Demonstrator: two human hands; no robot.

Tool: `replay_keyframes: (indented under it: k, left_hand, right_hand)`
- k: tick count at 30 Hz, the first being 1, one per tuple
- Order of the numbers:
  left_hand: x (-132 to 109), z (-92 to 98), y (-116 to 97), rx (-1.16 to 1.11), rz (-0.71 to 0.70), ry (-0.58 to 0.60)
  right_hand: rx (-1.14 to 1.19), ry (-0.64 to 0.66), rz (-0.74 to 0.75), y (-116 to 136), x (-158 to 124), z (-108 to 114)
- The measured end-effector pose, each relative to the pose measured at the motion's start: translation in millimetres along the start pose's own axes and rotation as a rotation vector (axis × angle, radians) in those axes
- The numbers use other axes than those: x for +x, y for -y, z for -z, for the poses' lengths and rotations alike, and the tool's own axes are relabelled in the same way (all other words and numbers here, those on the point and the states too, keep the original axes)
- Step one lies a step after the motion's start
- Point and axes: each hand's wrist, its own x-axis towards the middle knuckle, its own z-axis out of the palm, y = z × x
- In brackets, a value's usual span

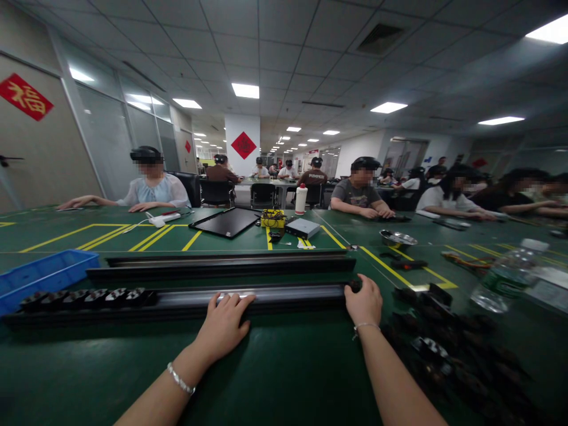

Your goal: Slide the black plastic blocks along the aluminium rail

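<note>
A long black channel rail (284, 294) with a shiny inner strip lies across the table in front of me. Several black blocks with metallic tops (95, 297) sit in a row at its left end. My left hand (224, 331) lies on the middle of the rail, its fingers spread over the near edge. At the rail's right end, my right hand (366, 302) is closed with thumb and fingers on a small black part (354, 286). The fingers hide much of that part, and I cannot tell whether it is seated in the rail.
Behind lies a second black rail (231, 264). A blue bin (53, 269) stands left. Loose black parts (461, 355), a water bottle (510, 278) and a metal bowl (398, 238) are on the right. Farther back are a black panel (226, 222) and seated people.
</note>
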Motion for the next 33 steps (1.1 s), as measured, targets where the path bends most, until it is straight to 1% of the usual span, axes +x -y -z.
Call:
replay_keyframes:
  k: [6, 9, 12, 17, 20, 28, 33]
  left_hand:
    - [0, 1.5, -1, -0.003, 0.002, 0.000]
    - [0, 1.8, -1, -0.007, 0.005, 0.003]
    - [0, 1.2, -1, -0.005, 0.010, 0.009]
    - [-1, 0.4, 0, -0.007, 0.000, -0.004]
    - [0, 1.1, 0, -0.001, 0.003, 0.002]
    - [0, 0.8, -1, 0.004, 0.010, 0.018]
    - [-1, 0.2, 0, 0.000, -0.008, -0.009]
  right_hand:
    - [0.054, -0.016, -0.110, -1, 3, 6]
    - [0.075, 0.000, -0.144, -3, 4, 8]
    - [0.070, 0.007, -0.159, -7, 7, 7]
    - [0.045, 0.003, -0.227, -13, 12, 7]
    - [0.037, 0.030, -0.234, -14, 13, 7]
    - [0.049, -0.032, -0.183, -18, 13, 3]
    - [0.061, -0.018, -0.209, -16, 12, 5]
